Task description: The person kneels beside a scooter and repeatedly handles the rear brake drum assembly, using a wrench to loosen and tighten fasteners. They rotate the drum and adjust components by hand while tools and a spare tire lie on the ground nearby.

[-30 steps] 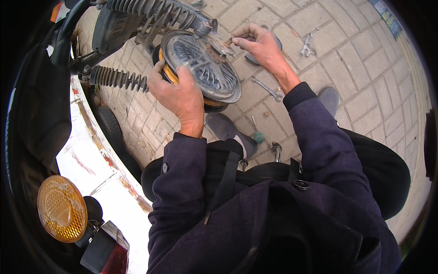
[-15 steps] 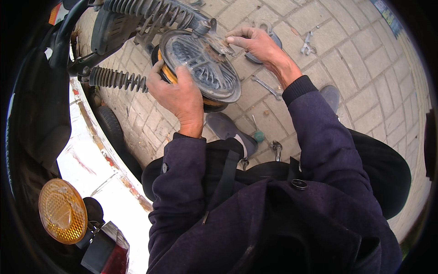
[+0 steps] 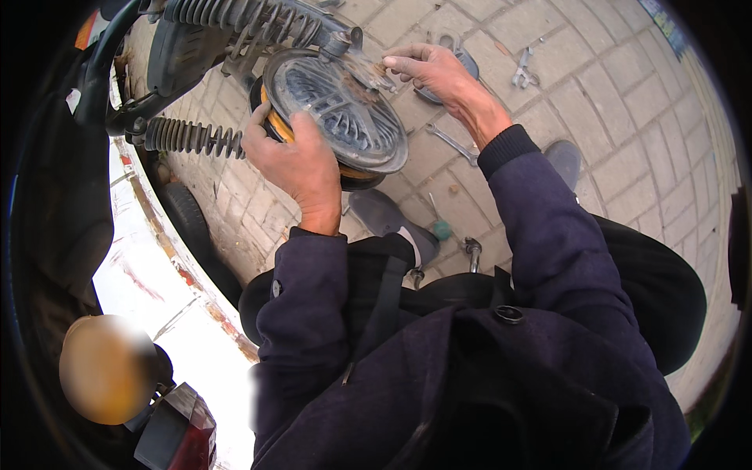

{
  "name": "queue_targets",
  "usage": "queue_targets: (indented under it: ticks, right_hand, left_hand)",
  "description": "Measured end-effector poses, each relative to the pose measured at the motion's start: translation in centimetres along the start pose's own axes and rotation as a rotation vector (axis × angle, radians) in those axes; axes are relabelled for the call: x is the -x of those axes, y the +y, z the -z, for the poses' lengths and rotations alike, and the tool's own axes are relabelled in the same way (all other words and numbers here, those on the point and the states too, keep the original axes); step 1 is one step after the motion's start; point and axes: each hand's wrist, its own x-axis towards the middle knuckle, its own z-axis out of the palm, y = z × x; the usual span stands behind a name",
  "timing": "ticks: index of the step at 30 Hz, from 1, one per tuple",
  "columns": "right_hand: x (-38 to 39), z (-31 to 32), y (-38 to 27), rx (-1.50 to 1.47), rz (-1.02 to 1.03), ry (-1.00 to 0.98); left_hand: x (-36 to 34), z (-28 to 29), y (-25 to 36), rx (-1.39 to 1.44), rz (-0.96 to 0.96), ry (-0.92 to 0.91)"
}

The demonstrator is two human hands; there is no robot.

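Observation:
A dusty black wheel hub (image 3: 337, 117) with a yellow rim edge (image 3: 278, 124) and no tyre stands tilted beneath a scooter's rear end. My left hand (image 3: 294, 157) grips its near left edge, thumb on the black face and fingers round the rim. Beyond the hub's far right side, my right hand (image 3: 431, 74) has thumb and fingertips pinched together. They are close to a rusty metal bracket (image 3: 366, 77) by the axle; anything between them is too small to make out.
Two coil shock absorbers (image 3: 196, 137) (image 3: 251, 19) hang from the scooter at left, near a white panel (image 3: 157, 258) and an orange reflector (image 3: 110, 368). On the brick paving lie a wrench (image 3: 453, 145), another metal tool (image 3: 525, 70), a green-handled screwdriver (image 3: 441, 229) and a socket tool (image 3: 472, 252).
The whole view has shifted slightly, so everything sits a little further left. Both hands stay almost where they were against the hub, with the right fingertips still pinched.

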Motion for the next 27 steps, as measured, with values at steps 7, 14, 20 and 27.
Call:
queue_targets:
  ticks: [7, 14, 20, 27]
  right_hand:
    - [-0.5, 1.7, 2.0, 0.132, 0.161, -0.013]
    - [1.2, 11.1, 8.0, 0.631, -0.046, 0.367]
    - [10.3, 4.7, 18.2, 1.227, 0.128, -0.275]
    - [13.6, 3.0, 21.0, 1.549, 0.101, -0.417]
  left_hand:
    - [0.0, 0.0, -0.4, 0.014, -0.009, -0.017]
    - [-0.1, -0.1, -0.6, 0.022, -0.026, -0.004]
    - [-0.2, -0.1, -0.9, 0.013, -0.041, 0.004]
    - [-0.1, -0.3, -0.3, 0.014, 0.008, 0.003]
